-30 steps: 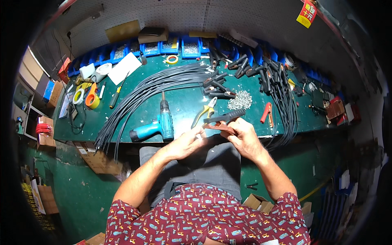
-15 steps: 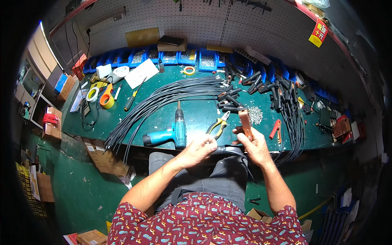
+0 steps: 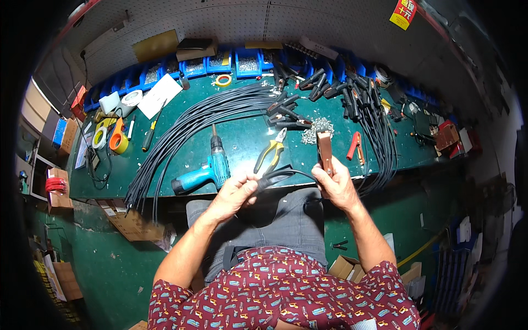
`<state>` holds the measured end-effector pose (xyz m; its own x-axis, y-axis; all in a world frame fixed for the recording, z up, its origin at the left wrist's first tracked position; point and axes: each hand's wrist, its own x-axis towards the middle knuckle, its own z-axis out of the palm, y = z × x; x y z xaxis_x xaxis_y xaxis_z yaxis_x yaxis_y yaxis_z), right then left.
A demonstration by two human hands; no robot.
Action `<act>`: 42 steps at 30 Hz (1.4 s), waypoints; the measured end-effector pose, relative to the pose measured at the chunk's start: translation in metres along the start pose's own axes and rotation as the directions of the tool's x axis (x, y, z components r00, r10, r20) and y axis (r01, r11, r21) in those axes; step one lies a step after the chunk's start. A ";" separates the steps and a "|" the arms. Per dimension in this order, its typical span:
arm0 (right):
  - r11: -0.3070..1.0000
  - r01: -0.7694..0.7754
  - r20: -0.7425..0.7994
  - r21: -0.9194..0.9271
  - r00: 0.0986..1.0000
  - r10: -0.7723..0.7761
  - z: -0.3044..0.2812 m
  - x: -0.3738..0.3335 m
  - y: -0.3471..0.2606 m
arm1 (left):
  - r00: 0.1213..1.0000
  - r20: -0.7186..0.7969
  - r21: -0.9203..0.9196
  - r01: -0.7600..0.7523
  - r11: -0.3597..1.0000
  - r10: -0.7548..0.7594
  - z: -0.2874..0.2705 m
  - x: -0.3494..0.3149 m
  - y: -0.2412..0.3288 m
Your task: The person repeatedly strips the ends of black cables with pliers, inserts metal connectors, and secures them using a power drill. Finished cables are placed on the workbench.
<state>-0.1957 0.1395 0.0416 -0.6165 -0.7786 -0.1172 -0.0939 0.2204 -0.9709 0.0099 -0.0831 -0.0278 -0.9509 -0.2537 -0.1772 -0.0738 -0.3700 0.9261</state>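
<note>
My right hand (image 3: pixel 337 187) grips a copper-coloured clamp (image 3: pixel 325 149), held upright over the bench's front edge, its jaws pointing away from me. A black cable (image 3: pixel 296 171) arches between that hand and my left hand (image 3: pixel 235 193), whose fingers pinch it; whether it joins the clamp is hidden by my right fingers. Just beyond my left hand lie yellow-and-black pliers (image 3: pixel 269 155). To their left a teal cordless drill (image 3: pixel 212 168) rests on its side. Beyond the clamp is a pile of small metal pieces (image 3: pixel 313 133).
A long bundle of black cables (image 3: pixel 181 132) curves across the green bench (image 3: pixel 181 103). At right hang more cables with black-handled clamps (image 3: pixel 379 132), near a red-handled clamp (image 3: pixel 353 146). Blue bins (image 3: pixel 247 63) line the back. Tape rolls (image 3: pixel 118 142) and a screwdriver (image 3: pixel 148 137) lie left.
The view has shifted, so the bench appears farther left and higher. My hands have moved apart slightly, and the cable between them now shows as an arch. Both grips stay closed.
</note>
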 end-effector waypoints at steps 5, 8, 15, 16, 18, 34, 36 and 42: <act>0.858 0.247 0.190 -0.450 0.965 -0.179 -0.011 0.011 -0.016 | 0.980 0.194 0.411 -0.043 0.911 -0.041 -0.016 -0.007 0.033; 0.853 0.314 0.293 -0.417 0.935 -0.200 -0.008 0.011 -0.028 | 0.980 0.180 0.384 0.008 0.923 -0.083 -0.021 -0.010 0.040; 0.824 0.356 0.309 -0.440 0.922 -0.233 -0.005 0.008 -0.027 | 0.924 0.382 0.521 -0.196 0.831 -0.021 -0.010 -0.003 0.024; 0.842 0.329 0.299 -0.428 0.931 -0.211 -0.004 0.008 -0.026 | 0.926 0.371 0.478 -0.130 0.869 -0.065 -0.009 0.001 0.019; 0.930 0.199 0.233 -0.310 0.964 -0.129 -0.008 0.009 -0.022 | 0.925 0.379 0.471 -0.175 0.864 -0.019 -0.010 -0.003 0.009; 0.958 0.022 0.240 -0.285 0.969 0.049 -0.006 0.014 -0.037 | 0.885 0.464 0.556 -0.256 0.790 -0.040 -0.013 -0.011 0.002; 0.958 0.039 0.265 -0.285 0.963 0.040 -0.007 0.015 -0.042 | 0.884 0.466 0.533 -0.305 0.789 0.027 -0.017 -0.011 -0.001; 0.887 0.067 0.202 -0.457 0.979 0.030 0.009 0.004 -0.030 | 0.797 0.585 0.370 -0.427 0.825 0.150 0.005 0.013 -0.007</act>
<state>-0.1885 0.1245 0.0680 -0.4485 -0.8743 -0.1857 -0.4821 0.4115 -0.7735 -0.0033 -0.0792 -0.0344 -0.9447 0.2655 0.1925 0.2339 0.1339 0.9630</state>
